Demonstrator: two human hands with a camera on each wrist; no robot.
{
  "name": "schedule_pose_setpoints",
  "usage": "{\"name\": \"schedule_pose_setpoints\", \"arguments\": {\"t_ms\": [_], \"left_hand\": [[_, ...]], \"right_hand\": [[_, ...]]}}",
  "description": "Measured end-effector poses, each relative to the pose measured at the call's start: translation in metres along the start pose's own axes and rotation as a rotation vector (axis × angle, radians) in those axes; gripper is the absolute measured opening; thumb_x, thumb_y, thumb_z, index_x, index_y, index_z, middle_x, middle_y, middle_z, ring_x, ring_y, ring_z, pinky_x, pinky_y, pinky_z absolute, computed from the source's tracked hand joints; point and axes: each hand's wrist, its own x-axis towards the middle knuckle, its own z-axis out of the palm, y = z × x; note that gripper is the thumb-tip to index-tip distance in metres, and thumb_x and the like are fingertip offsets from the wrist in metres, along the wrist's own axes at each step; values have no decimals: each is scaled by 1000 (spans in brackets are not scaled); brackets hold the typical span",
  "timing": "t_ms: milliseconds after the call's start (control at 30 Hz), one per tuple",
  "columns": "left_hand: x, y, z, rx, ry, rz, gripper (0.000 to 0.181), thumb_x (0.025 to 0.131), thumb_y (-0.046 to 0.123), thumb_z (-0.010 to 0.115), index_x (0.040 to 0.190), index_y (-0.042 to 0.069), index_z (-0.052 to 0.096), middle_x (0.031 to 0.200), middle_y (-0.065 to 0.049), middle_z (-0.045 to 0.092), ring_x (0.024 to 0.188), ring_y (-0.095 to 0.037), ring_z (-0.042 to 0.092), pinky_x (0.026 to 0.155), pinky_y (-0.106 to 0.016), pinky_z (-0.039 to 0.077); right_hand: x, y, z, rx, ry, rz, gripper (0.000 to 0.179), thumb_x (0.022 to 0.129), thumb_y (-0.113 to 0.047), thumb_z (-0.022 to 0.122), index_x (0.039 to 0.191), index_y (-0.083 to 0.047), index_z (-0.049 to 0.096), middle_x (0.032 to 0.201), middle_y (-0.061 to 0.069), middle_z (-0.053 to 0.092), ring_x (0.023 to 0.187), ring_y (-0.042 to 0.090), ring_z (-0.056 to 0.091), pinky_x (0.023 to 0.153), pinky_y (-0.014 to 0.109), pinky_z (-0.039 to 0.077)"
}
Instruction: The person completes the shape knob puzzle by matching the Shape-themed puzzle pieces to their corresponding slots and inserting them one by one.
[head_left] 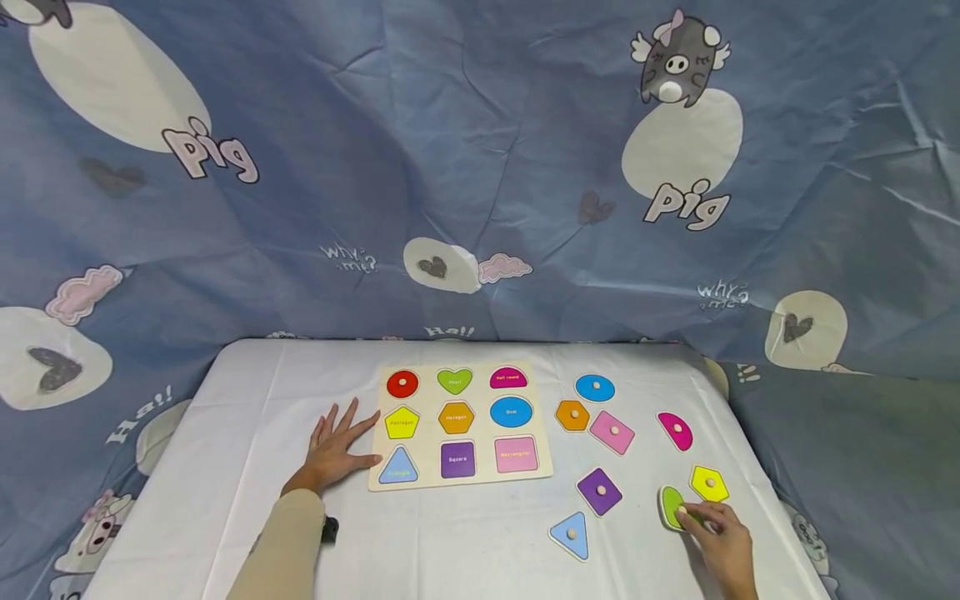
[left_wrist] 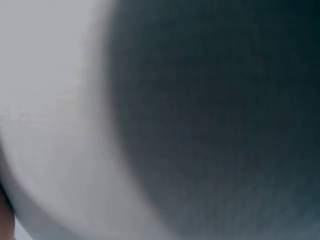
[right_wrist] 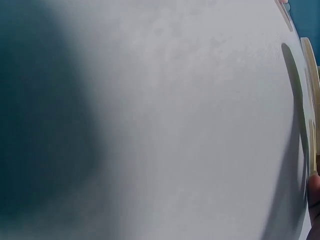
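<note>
A cream wooden puzzle board point(head_left: 429, 458) with coloured, labelled shapes lies on the white cloth. My left hand point(head_left: 336, 448) rests beside it with fingers spread, thumb and fingertips at the board's left edge. At the right, my right hand point(head_left: 722, 540) pinches the knob of a green heart puzzle piece point(head_left: 672, 503), tilted up on its side. In the right wrist view only a fingertip point(right_wrist: 313, 189) and a pale wooden edge point(right_wrist: 308, 60) show at the right border. The left wrist view is mostly blurred dark and grey.
Knobbed pieces lie right of the board: a blue oval point(head_left: 588, 385), orange hexagon point(head_left: 566, 422), pink rectangle point(head_left: 604, 438), purple square point(head_left: 592, 500), light-blue triangle point(head_left: 576, 546), magenta half round point(head_left: 671, 437) and yellow pentagon point(head_left: 701, 477). A red circle piece point(head_left: 395, 390) sits in the board.
</note>
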Motion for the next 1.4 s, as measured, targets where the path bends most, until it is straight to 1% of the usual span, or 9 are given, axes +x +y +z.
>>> {"name": "schedule_pose_setpoints", "arguments": {"t_ms": [100, 167, 267, 367, 567, 667, 800, 1100, 1400], "left_hand": [[0, 0, 0, 1, -1, 3, 82, 76, 46, 73, 146, 16, 42, 160, -19, 6, 144, -44, -8, 114, -58, -10], [0, 0, 0, -1, 0, 7, 82, 76, 46, 73, 146, 16, 42, 160, -19, 6, 144, -44, -8, 114, -58, -10], [-1, 0, 0, -4, 5, 10, 81, 76, 45, 73, 146, 16, 43, 160, -19, 7, 144, -44, -7, 114, -57, -9], [-1, 1, 0, -13, 5, 11, 81, 76, 43, 73, 146, 16, 43, 160, -19, 7, 144, -44, -8, 114, -57, -10], [-2, 1, 0, -11, 0, 19, 81, 76, 44, 73, 146, 16, 42, 160, -19, 6, 144, -44, -8, 114, -57, -10], [-2, 1, -1, -16, 5, 22, 81, 77, 44, 73, 146, 17, 42, 160, -19, 7, 145, -44, -7, 114, -57, -10], [-1, 0, -1, -21, 7, 24, 81, 76, 46, 73, 146, 17, 43, 160, -19, 7, 145, -43, -7, 114, -57, -10], [-2, -1, -1, -14, 7, 24, 81, 77, 45, 73, 146, 17, 42, 160, -18, 7, 145, -43, -7, 114, -57, -9], [-3, 0, -3, -13, 7, 25, 81, 76, 46, 73, 146, 18, 42, 160, -19, 7, 145, -44, -7, 114, -57, -9]], "right_hand": [[2, -4, 4, -23, 21, -19, 25, 78, -9, 78, 98, 5, 73, 97, 11, 61, 79, -8, 43, 89, 40, 45], [4, -7, 8, -44, 24, -30, 24, 78, -9, 78, 98, 4, 74, 96, 11, 62, 81, -3, 46, 88, 35, 45], [7, -12, 15, -51, -3, -37, 25, 80, -10, 77, 101, 3, 73, 97, 11, 62, 87, 9, 49, 83, 26, 42], [10, -18, 24, -41, -47, -39, 26, 82, -12, 76, 105, 2, 73, 98, 9, 62, 91, 15, 51, 79, 19, 41], [14, -33, 40, 27, -109, -81, 24, 85, -11, 74, 106, 0, 73, 99, 7, 62, 90, 9, 52, 76, 9, 39], [18, -42, 46, 70, -130, -135, 22, 85, -10, 73, 105, 0, 73, 98, 7, 61, 89, 8, 50, 74, 8, 38], [24, -56, 56, 107, -153, -214, 21, 85, -10, 74, 103, -1, 74, 96, 8, 62, 86, 10, 49, 72, 13, 37], [34, -93, 82, 130, -220, -277, 19, 86, -10, 72, 104, -3, 74, 93, 7, 61, 86, 16, 48, 72, 19, 38], [47, -132, 116, 197, -262, -429, 16, 81, -5, 76, 97, -2, 75, 96, 10, 66, 83, 19, 52, 70, 21, 41]]}}
